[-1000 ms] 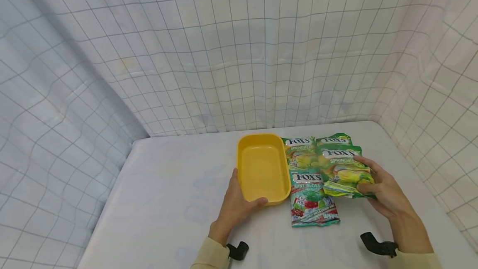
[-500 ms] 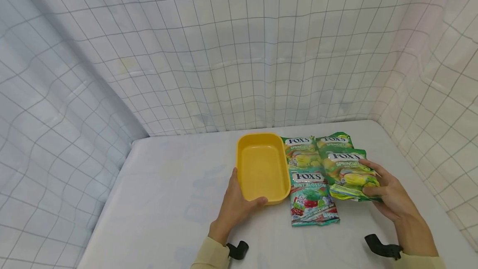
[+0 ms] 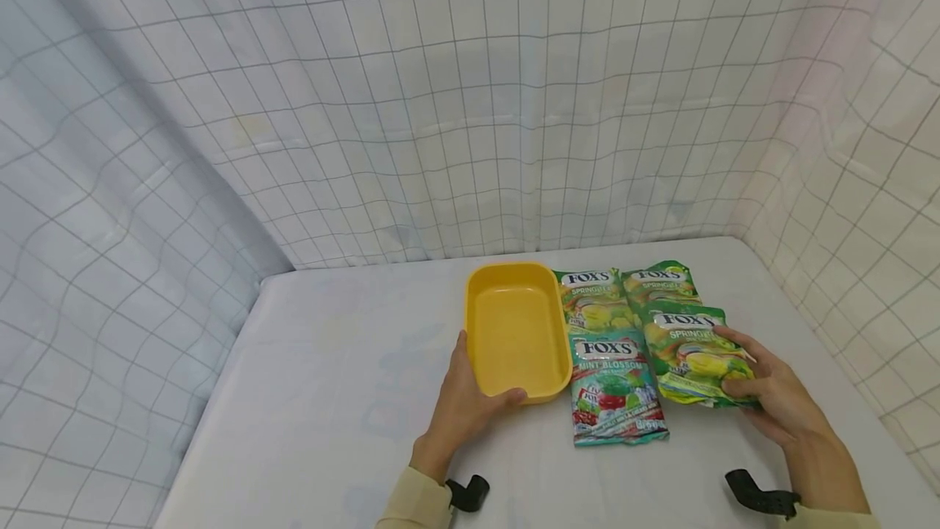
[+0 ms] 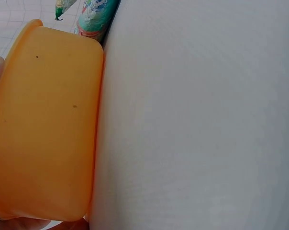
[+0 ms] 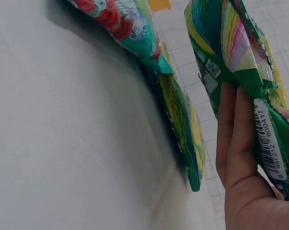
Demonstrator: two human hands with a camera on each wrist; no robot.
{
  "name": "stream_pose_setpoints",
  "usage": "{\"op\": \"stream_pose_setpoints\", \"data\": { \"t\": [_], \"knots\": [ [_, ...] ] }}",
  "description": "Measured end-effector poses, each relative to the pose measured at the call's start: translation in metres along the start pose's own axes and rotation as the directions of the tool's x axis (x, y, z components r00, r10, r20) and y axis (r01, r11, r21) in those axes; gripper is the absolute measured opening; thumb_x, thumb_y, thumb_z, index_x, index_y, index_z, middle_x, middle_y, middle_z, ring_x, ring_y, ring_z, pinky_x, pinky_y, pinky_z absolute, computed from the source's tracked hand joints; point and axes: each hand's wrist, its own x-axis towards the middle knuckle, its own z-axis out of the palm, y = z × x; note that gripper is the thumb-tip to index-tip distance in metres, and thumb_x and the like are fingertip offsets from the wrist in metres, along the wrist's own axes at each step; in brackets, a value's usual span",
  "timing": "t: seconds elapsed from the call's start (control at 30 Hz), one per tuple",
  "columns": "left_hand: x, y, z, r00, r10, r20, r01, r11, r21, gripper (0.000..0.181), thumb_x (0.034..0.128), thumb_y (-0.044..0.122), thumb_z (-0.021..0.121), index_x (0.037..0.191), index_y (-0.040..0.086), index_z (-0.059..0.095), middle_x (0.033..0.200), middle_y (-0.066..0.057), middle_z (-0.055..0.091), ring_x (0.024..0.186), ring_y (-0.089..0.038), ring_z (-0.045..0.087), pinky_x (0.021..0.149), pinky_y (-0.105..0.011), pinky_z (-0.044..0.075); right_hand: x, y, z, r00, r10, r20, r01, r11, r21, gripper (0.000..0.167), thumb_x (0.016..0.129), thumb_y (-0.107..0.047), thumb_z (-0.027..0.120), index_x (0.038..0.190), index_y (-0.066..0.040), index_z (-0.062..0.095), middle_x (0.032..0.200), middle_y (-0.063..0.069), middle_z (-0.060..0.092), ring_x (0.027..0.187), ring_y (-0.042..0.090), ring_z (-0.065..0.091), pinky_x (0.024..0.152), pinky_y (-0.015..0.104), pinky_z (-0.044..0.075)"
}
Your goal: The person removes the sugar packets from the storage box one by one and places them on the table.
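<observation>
My left hand (image 3: 466, 406) holds the near left corner of a yellow plastic tray (image 3: 567, 366), thumb along its front rim and fingers against its left side. The tray's outer wall (image 4: 49, 120) fills the left of the left wrist view. On the right, my right hand (image 3: 782, 398) pinches a green candy bag (image 3: 693, 357) by its right edge, thumb in front. Fingers lie flat against the bag's back (image 5: 211, 67) in the right wrist view, and it hangs raised off the table. A teal mint candy bag (image 3: 615, 390) lies just left of it.
Behind lie two more green candy bags, one (image 3: 595, 300) beside the tray and one (image 3: 661, 282) farther right. A white cloth covers the table (image 3: 338, 382). Grid-patterned white curtains (image 3: 485, 104) stand at the back and both sides.
My right hand has moved right and toward me with the green candy bag, baring more of the far right bag and the teal one. The left hand and tray have stayed put.
</observation>
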Motion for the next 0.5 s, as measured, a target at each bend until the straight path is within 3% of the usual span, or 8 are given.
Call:
{"op": "stream_pose_setpoints", "data": {
  "t": [0.23, 0.5],
  "knots": [
    [0.000, -0.001, 0.001, 1.000, 0.030, 0.001, -0.030, 0.999, -0.016, 0.136, 0.0666, 0.058, 0.091, 0.164, 0.013, 0.007, 0.155, -0.010, 0.037, 0.124, -0.024, 0.047, 0.111, -0.049, 0.038, -0.003, 0.011, -0.006, 1.000, 0.013, -0.004, -0.013, 0.998, 0.055, 0.085, 0.086, 0.024, 0.055, 0.155, -0.025, 0.042, 0.130, -0.009, 0.055, 0.109, 0.012, 0.063, 0.085, 0.032, 0.057],
    [-0.001, 0.000, 0.000, 1.000, 0.025, 0.000, -0.025, 1.000, -0.017, 0.135, 0.0680, 0.055, 0.092, 0.164, 0.012, 0.007, 0.156, -0.010, 0.037, 0.125, -0.024, 0.047, 0.111, -0.049, 0.038, -0.004, 0.018, -0.009, 0.999, 0.035, -0.006, -0.035, 0.999, 0.036, 0.086, 0.086, 0.023, 0.055, 0.156, -0.027, 0.043, 0.130, -0.012, 0.054, 0.110, 0.011, 0.062, 0.085, 0.034, 0.057]
  ]
}}
